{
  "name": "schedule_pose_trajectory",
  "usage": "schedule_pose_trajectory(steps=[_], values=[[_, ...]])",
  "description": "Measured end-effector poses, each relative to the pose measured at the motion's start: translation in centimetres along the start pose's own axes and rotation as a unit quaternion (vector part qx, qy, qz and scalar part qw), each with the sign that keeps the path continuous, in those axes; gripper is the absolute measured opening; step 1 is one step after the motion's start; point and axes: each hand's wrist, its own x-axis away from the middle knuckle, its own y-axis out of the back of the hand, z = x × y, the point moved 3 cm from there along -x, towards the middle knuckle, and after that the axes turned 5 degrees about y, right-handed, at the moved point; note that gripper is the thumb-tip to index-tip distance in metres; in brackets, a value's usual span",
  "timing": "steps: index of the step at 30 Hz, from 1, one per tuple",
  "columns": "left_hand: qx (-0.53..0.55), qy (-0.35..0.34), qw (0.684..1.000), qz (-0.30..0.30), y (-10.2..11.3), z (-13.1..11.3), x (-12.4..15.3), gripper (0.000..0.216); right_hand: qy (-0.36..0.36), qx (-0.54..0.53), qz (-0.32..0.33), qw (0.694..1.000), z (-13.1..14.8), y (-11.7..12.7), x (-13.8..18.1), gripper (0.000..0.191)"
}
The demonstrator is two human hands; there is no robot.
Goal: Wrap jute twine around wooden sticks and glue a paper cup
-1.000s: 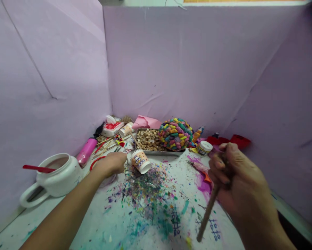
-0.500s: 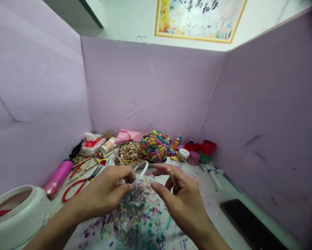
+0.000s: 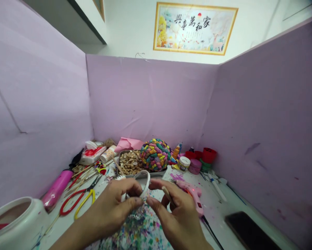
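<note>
My left hand [image 3: 116, 203] pinches a thin white curved band [image 3: 147, 183] between thumb and fingers; its upper loop rises above the fingertips. My right hand [image 3: 180, 210] is close beside it, thumb and forefinger a little apart at the band's right side. Whether those fingertips touch the band I cannot tell. A short wooden stick [image 3: 166, 193] is tucked in the fingers of my right hand. Behind the hands, a ball covered with colourful pieces [image 3: 156, 155] rests by a tray of brown flat bits [image 3: 130, 162]. A pink glue gun [image 3: 196, 199] lies right of my right hand.
Red-and-yellow-handled scissors [image 3: 80, 199], a pink bottle [image 3: 58, 189] and a white pot [image 3: 20, 222] stand or lie at left. Small jars [image 3: 195, 166] are at the back right, a dark phone [image 3: 249, 231] at front right. Lilac panels [image 3: 150, 100] enclose the table.
My hands have come closer together, the right fingertips nearing the white band. The view has tilted up, and the glue gun beside my right hand shows more fully.
</note>
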Motion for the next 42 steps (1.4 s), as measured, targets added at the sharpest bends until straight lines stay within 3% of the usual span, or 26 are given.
schedule_pose_trajectory(steps=[7,14,27,30,33,42], values=[[0.130,0.019,0.991,0.008,-0.9,-0.2,0.2,0.020,-0.009,-0.030,-0.045,0.999,-0.6,-0.6,0.5,0.027],[0.068,0.008,0.998,-0.004,-1.1,-0.8,0.8,0.033,-0.053,-0.044,-0.060,0.996,-0.6,-0.4,0.1,0.026],[0.028,-0.008,0.998,-0.056,-1.5,-1.5,1.1,0.027,-0.076,-0.062,-0.028,0.995,-0.2,-0.7,0.1,0.015],[0.027,-0.019,0.998,-0.060,-1.5,-1.8,1.0,0.027,-0.082,-0.082,-0.025,0.993,-0.3,-0.8,0.0,0.001],[0.041,-0.027,0.998,-0.043,-1.7,-1.8,1.0,0.029,-0.070,-0.107,-0.037,0.991,-0.3,-0.9,0.1,0.014],[0.026,-0.006,0.999,-0.047,-1.5,-1.4,0.8,0.028,-0.114,-0.135,-0.067,0.982,-0.2,-1.1,0.2,0.015]])
